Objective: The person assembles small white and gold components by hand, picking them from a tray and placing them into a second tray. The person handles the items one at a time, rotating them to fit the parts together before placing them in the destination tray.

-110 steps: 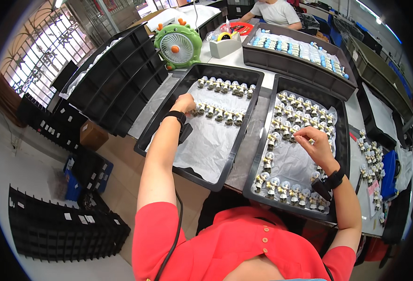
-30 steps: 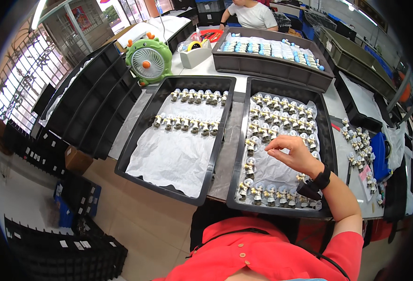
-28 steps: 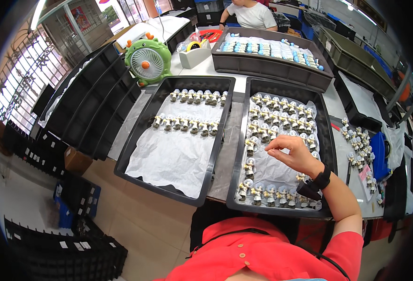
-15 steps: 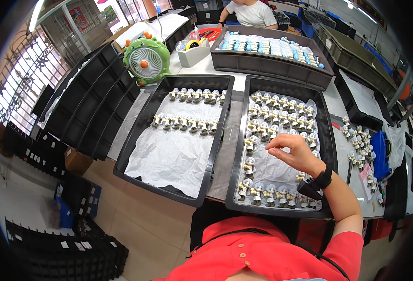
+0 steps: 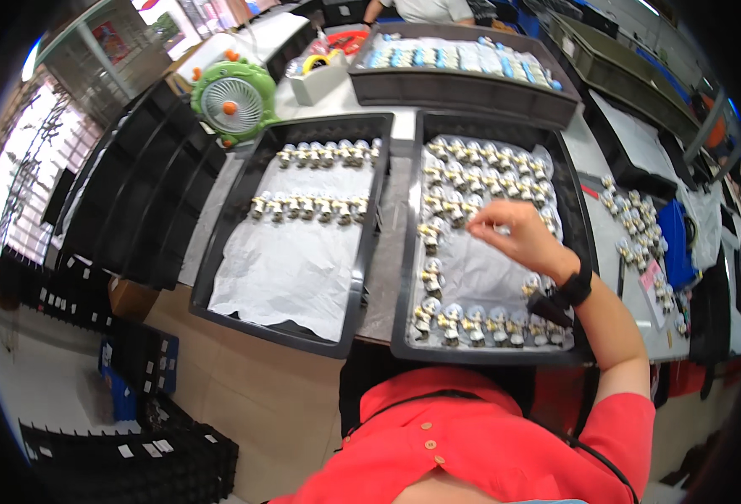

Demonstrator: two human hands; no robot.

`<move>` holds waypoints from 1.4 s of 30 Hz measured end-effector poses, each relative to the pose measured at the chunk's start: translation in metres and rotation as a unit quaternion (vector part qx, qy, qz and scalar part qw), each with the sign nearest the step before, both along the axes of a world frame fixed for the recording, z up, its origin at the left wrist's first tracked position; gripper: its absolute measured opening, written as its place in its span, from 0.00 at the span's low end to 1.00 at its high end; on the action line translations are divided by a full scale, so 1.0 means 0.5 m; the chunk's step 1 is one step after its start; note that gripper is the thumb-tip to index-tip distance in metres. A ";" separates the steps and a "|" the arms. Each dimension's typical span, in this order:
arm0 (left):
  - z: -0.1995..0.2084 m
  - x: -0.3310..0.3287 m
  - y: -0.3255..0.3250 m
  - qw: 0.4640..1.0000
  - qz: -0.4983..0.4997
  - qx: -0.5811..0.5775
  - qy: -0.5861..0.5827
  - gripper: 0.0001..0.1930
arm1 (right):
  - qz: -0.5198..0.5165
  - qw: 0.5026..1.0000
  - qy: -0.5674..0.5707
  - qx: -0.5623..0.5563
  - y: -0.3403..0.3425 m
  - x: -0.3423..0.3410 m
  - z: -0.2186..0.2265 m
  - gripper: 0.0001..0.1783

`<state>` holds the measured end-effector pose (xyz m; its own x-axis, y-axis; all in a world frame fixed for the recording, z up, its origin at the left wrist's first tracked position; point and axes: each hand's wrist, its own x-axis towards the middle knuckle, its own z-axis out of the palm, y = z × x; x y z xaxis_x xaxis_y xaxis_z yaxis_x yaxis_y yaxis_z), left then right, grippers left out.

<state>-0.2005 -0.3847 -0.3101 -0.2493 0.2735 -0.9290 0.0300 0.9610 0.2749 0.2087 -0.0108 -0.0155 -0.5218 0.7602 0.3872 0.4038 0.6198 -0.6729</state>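
Observation:
My right hand, with a black band on the wrist, hovers over the middle of the right black tray. Its thumb and fingers are pinched together; whether anything small is between them I cannot make out. Just beside the fingertips is a row of small figurines with pale hair and dark bases. More figurines line the tray's left side and its near edge, on white paper. To the left, another black tray holds two rows of similar figurines on white paper. My left hand is not in view.
A deep grey bin of blue-and-white pieces stands behind the trays. A green fan and a tape dispenser are at back left. Loose figurines and a blue holder lie on the right. A person is across the table.
The whole view has shifted, so the trays appear higher and further left. My right hand has moved slightly toward the far rows, its fingertips closer together.

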 end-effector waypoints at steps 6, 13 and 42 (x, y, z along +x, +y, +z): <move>0.021 -0.012 -0.025 1.000 0.000 -0.024 -0.019 0.27 | -0.134 0.988 -0.074 -0.021 0.025 0.048 0.009 0.09; 0.098 -0.065 -0.023 0.991 -0.036 -0.105 -0.070 0.28 | -0.164 0.886 -0.428 -0.068 0.027 0.090 -0.019 0.18; 0.634 0.380 0.724 0.742 -0.235 0.513 -0.362 0.24 | -0.023 0.979 0.111 0.170 -0.014 -0.038 0.036 0.22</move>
<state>-0.0105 -0.0228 0.0069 0.5598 0.8285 -0.0157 -0.2168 0.1648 0.9622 0.1898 -0.0180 0.0023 -0.3648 0.5879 0.7220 0.3035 0.8082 -0.5047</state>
